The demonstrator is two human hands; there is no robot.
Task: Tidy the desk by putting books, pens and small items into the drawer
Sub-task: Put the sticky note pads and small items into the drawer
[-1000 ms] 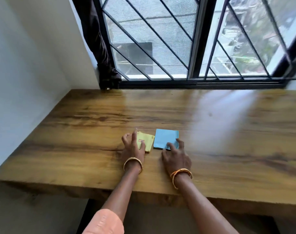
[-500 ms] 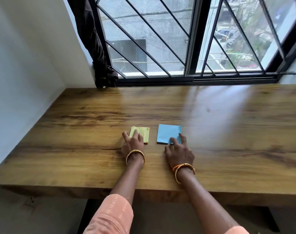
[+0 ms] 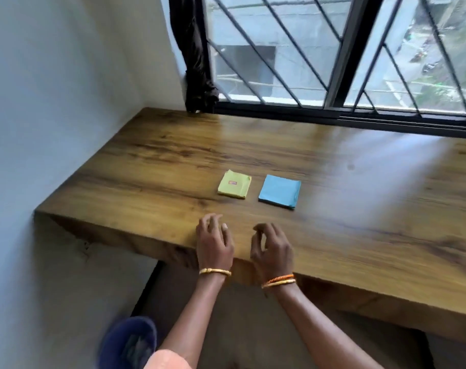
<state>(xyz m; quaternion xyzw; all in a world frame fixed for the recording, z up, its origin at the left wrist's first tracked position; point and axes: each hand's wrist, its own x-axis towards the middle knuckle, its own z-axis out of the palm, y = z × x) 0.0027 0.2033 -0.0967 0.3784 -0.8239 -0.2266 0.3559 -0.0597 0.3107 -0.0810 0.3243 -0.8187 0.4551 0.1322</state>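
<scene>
Both hands, left hand [image 3: 214, 242] and right hand [image 3: 271, 247], have pulled back off the yellow pad [image 3: 234, 184] and blue pad [image 3: 279, 191] to the counter [image 3: 359, 209] edge, loosely curled and empty, so neither pad is stowed yet.

Window [image 3: 333, 54] daylight, desk [image 3: 359, 209] glare, soft blur.

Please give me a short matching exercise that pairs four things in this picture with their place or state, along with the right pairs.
Things:
1. yellow sticky-note pad
2. blue sticky-note pad
3. left hand
4. dark curtain

Places or states:
A. hangs in the window corner
B. lies on the desk, right of the other pad
C. bears a small red label
D. empty, over the desk's near edge

Pairs: 1-C, 2-B, 3-D, 4-A
</scene>
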